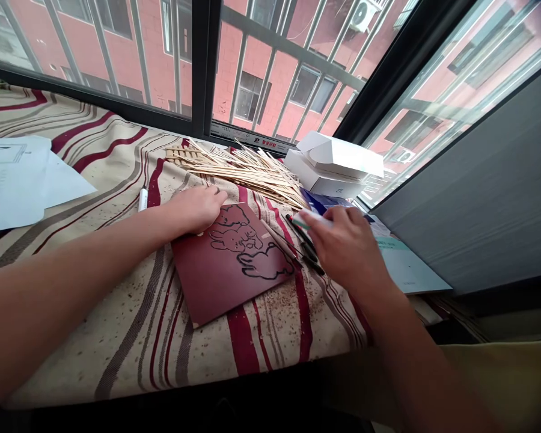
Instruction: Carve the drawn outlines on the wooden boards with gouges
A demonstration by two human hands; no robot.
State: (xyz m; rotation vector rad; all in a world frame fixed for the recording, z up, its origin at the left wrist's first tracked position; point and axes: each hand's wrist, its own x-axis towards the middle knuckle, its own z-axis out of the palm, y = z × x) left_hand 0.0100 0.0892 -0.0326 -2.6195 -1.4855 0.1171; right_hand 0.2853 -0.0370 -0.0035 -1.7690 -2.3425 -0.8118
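Observation:
A dark red board (216, 285) with black animal outlines drawn on it lies tilted on the striped cloth. My left hand (198, 207) is closed at its upper left corner, fingers curled over the edge and thumb out of sight. To the right, my right hand (345, 240) pinches a small white item with a green band (309, 219), held just above the cloth; its exact kind is unclear. Several dark, slim pens or tools (309, 248) lie beneath and beside that hand. A thin light stick (275, 236) lies across the board's right edge.
Loose wooden sticks (252, 171) form a heap near the window. Behind my right hand stands a white box (329, 165), with a pale green book (406, 264) nearer. White papers (13, 180) and a white marker (143, 199) lie leftward. Brown crumbs dot the striped cloth (130, 288).

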